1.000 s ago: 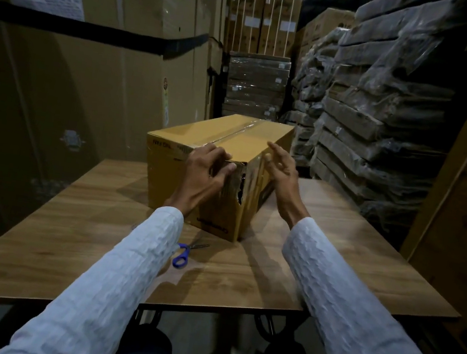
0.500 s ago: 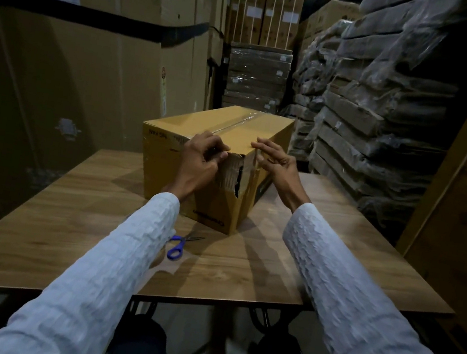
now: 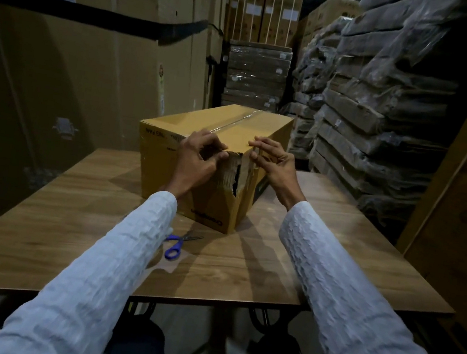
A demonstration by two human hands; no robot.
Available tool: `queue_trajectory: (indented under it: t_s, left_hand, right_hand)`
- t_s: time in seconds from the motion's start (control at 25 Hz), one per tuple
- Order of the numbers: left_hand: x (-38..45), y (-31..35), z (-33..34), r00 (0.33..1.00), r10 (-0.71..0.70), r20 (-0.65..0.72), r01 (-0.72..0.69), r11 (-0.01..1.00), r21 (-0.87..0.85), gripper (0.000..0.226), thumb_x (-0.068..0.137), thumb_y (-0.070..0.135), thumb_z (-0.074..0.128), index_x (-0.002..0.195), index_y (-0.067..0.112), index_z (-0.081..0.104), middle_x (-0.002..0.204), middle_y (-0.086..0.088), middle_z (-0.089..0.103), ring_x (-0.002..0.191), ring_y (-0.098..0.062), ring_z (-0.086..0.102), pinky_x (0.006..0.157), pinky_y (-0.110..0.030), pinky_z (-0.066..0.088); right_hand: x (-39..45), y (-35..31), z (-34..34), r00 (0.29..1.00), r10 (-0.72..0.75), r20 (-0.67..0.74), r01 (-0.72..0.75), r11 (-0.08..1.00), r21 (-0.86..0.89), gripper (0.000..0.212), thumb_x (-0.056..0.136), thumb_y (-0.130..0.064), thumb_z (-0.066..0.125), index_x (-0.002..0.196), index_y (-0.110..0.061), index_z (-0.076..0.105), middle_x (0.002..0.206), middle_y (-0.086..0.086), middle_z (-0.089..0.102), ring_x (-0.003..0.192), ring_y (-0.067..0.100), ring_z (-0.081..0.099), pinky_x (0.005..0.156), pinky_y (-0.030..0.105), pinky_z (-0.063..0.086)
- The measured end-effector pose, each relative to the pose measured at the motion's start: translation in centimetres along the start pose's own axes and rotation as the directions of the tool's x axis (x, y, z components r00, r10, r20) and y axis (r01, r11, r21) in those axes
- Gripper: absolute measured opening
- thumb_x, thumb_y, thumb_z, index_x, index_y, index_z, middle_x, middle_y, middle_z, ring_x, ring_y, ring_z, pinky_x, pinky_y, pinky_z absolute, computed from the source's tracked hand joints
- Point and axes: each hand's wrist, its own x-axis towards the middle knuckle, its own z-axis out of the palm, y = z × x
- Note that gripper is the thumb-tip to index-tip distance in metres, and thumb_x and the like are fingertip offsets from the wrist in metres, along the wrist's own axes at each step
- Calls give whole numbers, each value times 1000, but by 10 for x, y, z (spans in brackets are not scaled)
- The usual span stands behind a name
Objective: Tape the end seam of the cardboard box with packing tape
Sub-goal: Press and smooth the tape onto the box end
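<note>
Cardboard box (image 3: 214, 155) at the worktop's (image 3: 304, 264) twelve o'clock: left hand (image 3: 198, 157) and right hand (image 3: 274, 165), fingers curled, pinch tape at the torn end seam (roll unseen). Next, likely, pressing it flat downward.

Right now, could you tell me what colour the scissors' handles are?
Blue, on the scissors; head view.

A cardboard box (image 3: 201, 138) is set on the counter (image 3: 319, 267); its near top corner is pinched by the left hand (image 3: 198, 159) and right hand (image 3: 274, 165). Scissors (image 3: 177, 244) lie nearer.
</note>
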Motion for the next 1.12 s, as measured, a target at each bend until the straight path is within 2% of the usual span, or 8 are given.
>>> queue_trajectory:
  t_s: [0.2,0.32,0.44,0.6,0.68,0.8,0.96,1.12]
  left_hand:
    - [-6,7,-6,999,32,36,-32,999,-10,33,84,28,84,97,1,69,101,-9,62,97,-24,59,82,-47,56]
    - [-1,13,0,1000,23,-3,-23,1000,3,37,81,30,86,91,-1,68,98,-14,63,96,-30,60,83,-55,54]
    - [9,9,-9,998,42,57,-39,998,-45,23,85,18,82,89,-1,69,97,-10,64,93,-18,63,82,-45,60]
    - [13,0,-27,984,78,158,-73,997,-33,4,91,4,72,94,1,72,102,-7,66,99,-15,63,88,-37,60]
    - [5,-3,-27,986,69,151,-60,996,-63,12,94,-3,64,102,0,72,109,-9,66,108,-18,62,94,-37,58]
    - [-11,-4,-17,996,34,80,-25,993,-117,17,97,-3,58,109,0,69,114,-12,65,112,-22,62,98,-41,56]
    - [-20,-2,-5,999,33,9,-32,998,-60,18,98,13,59,112,6,68,117,-8,69,113,-25,60,96,-50,51]
    - [-23,1,-12,997,-32,67,40,992,-117,24,100,22,56,117,11,70,127,-7,68,121,-26,60,101,-51,51]
  right_hand:
    - [-6,-3,7,1000,-5,-3,5,1000,-27,40,78,-36,85,114,-20,78,136,-2,58,133,10,52,100,35,56]
    - [-6,-6,15,997,-7,-80,4,1000,-31,42,70,-32,91,108,-18,79,133,-1,59,132,13,53,102,40,56]
    - [-8,-11,14,997,30,-68,-30,999,-10,40,67,-30,91,104,-20,80,132,1,59,131,14,54,100,35,56]
    - [-10,-24,10,999,28,-24,-29,999,-42,27,84,-7,78,110,-14,78,132,7,58,129,12,54,98,31,57]
    - [-20,-33,20,995,30,-96,-43,990,-136,31,94,-4,67,122,-15,73,140,4,54,132,10,50,103,29,54]
    - [-66,-28,66,945,-47,-323,-80,926,-369,47,107,-34,47,154,-30,40,163,-6,33,147,4,29,115,17,28]
    - [-127,-14,133,989,32,-142,-81,931,-356,74,101,-68,27,160,-41,-10,168,-21,-16,154,-3,-13,121,24,-1]
    - [-110,-25,146,977,92,-194,-168,887,-429,86,96,-70,21,159,-29,-21,166,-9,-29,152,4,-25,127,37,-8]
